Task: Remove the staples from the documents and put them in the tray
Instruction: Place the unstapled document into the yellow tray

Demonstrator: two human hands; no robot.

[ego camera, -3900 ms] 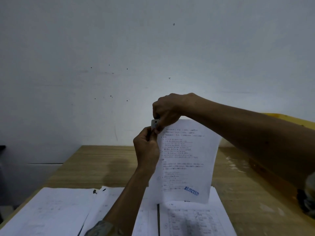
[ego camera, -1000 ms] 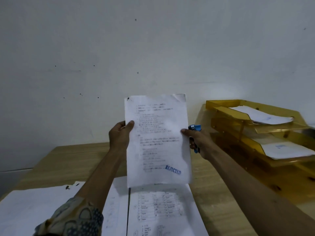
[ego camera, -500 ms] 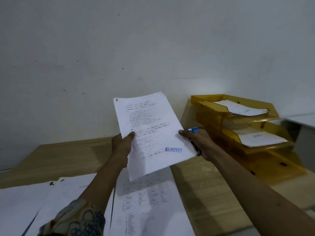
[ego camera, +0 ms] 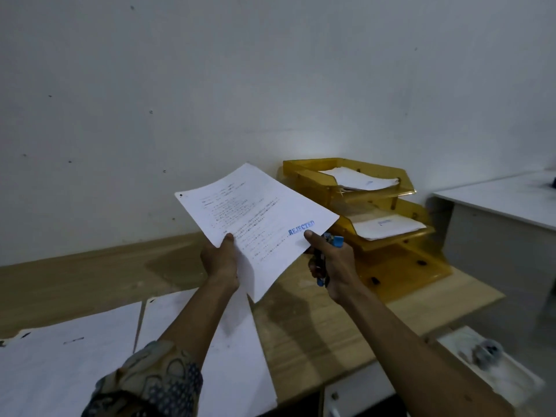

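Observation:
I hold a white printed document point(ego camera: 258, 218) stamped "REJECTED" in blue, tilted nearly flat above the wooden table point(ego camera: 90, 275). My left hand point(ego camera: 221, 260) grips its near left edge, thumb on top. My right hand point(ego camera: 331, 263) pinches its right edge with the thumb and also holds a blue staple remover point(ego camera: 331, 240) in the curled fingers. Just right of the sheet stands a yellow three-tier tray point(ego camera: 313, 176), with papers in its top and middle tiers. The sheet's far right corner overlaps the tray's left side in view.
More white papers point(ego camera: 60, 365) lie on the table in front of me at the lower left. A white desk point(ego camera: 508, 197) stands to the right beyond the table edge. A white box point(ego camera: 493, 362) with small dark items sits low at the right.
The staple work at the sheet's top corner has ended. Both hands have tilted the document from upright toward flat and carried it right, toward the yellow tray. My view has turned right.

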